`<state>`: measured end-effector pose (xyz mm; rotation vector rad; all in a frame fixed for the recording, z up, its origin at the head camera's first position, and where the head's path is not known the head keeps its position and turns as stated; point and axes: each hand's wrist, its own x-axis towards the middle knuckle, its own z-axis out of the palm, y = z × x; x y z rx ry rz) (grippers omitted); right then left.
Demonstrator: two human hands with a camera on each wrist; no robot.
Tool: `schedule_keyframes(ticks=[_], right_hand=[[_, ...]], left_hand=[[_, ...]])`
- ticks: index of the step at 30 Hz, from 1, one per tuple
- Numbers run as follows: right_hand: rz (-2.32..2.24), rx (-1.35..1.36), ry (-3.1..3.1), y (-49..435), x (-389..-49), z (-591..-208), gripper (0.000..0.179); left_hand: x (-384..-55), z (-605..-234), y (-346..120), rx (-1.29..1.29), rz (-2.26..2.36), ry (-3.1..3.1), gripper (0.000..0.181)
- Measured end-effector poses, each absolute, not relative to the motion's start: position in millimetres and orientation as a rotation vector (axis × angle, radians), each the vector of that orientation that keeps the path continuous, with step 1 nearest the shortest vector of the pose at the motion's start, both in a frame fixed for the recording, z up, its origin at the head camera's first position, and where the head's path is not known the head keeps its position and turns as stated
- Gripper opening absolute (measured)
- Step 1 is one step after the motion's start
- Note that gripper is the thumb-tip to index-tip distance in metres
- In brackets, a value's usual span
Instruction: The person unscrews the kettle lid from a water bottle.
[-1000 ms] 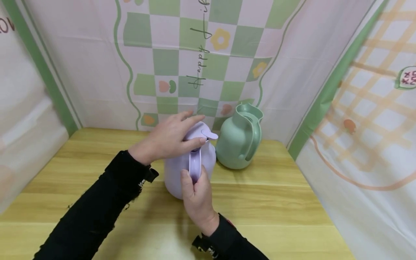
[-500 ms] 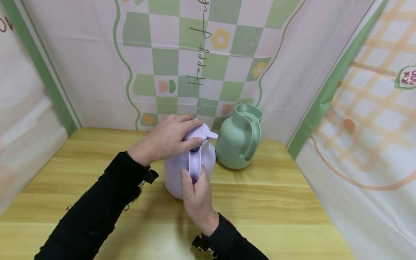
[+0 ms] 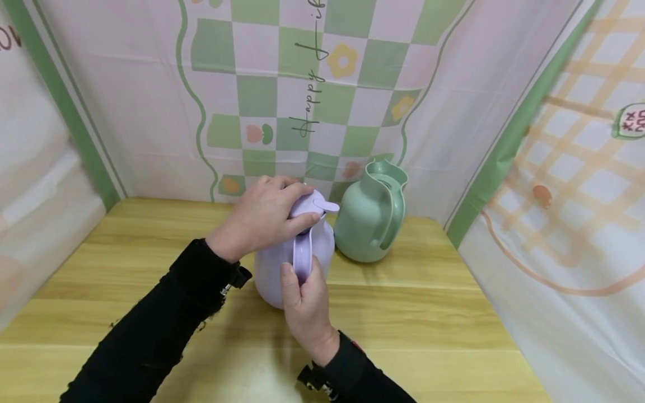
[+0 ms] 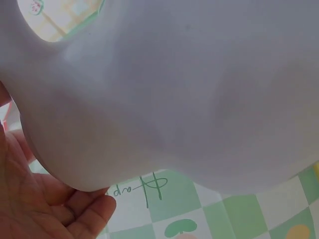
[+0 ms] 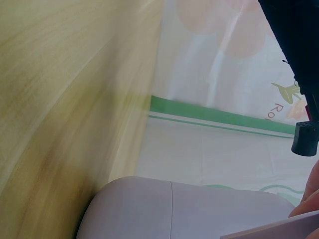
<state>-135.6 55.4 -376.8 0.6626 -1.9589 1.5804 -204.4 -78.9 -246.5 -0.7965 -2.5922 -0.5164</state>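
A lilac thermos jug (image 3: pixel 269 274) stands upright on the wooden table in the head view. My right hand (image 3: pixel 309 313) grips its handle (image 3: pixel 302 252) low down, thumb on the near side. Over the top, my left hand (image 3: pixel 257 218) holds the lid (image 3: pixel 312 202) between thumb and fingers; a small tab on the lid points right. The left wrist view is mostly filled by the pale jug wall (image 4: pixel 164 94), with curled fingers (image 4: pixel 92 214) at its top edge. In the right wrist view the jug's side (image 5: pixel 129 209) shows along the bottom.
A green thermos jug (image 3: pixel 365 224) stands just right of the lilac one, its handle towards me. The wooden table (image 3: pixel 403 319) ends at a printed cloth backdrop (image 3: pixel 151 112), and patterned cloths hang on both sides.
My left hand has come down onto the lid and its wrist has swung slightly right. The lid's tab has shifted a little rightwards. The right hand and both jugs stay in place.
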Motion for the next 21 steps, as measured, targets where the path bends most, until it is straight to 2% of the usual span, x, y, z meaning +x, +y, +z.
schedule_keyframes(ticks=[21], right_hand=[[1.568,0.647,-1.97,54.4,-135.0,-377.5,0.028]], left_hand=[[-200.2,-245.2,-68.0,-0.571,-0.48,-2.569,0.055]])
